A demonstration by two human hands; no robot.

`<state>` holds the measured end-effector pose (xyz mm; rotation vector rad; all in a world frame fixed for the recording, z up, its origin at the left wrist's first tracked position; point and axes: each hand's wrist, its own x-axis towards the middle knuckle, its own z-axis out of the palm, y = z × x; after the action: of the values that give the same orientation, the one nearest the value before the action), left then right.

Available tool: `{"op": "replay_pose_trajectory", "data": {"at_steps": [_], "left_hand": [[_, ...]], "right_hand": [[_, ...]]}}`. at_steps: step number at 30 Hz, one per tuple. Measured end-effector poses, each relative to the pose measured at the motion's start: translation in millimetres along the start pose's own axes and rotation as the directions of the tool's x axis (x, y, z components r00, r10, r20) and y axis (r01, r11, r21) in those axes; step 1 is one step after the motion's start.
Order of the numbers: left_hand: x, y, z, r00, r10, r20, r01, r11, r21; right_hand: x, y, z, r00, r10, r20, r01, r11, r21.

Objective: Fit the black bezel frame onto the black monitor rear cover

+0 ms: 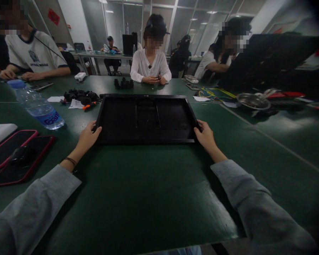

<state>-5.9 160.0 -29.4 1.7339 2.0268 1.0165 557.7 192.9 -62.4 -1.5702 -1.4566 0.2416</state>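
A black monitor back shell (147, 118) lies flat on the green table (149, 184) in front of me, its open inner side up. My left hand (88, 136) grips its near left corner, fingers curled over the edge. At the near right corner my right hand (206, 135) holds the edge the same way. Both arms wear grey sleeves.
A water bottle (37, 106) lies at the left, with two phones in red cases (18, 159) and a black mouse nearer me. Small black parts (79, 95) and an orange tool lie behind the shell. A metal bowl (253, 101) and cables sit at the right. People sit around the table.
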Motion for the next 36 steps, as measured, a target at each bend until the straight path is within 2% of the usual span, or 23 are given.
{"op": "replay_pose_trajectory", "data": {"at_steps": [13, 36], "left_hand": [[-1.5, 3.0, -0.1, 1.0, 0.004, -0.01, -0.004, 1.0, 0.0], [-1.8, 1.0, 0.6, 1.0, 0.006, -0.007, -0.006, 1.0, -0.005]], "right_hand": [[-1.4, -10.0, -1.5, 1.0, 0.009, -0.011, -0.009, 1.0, -0.024], [1.1, -2.2, 0.0, 1.0, 0.008, -0.005, -0.009, 1.0, -0.027]]}}
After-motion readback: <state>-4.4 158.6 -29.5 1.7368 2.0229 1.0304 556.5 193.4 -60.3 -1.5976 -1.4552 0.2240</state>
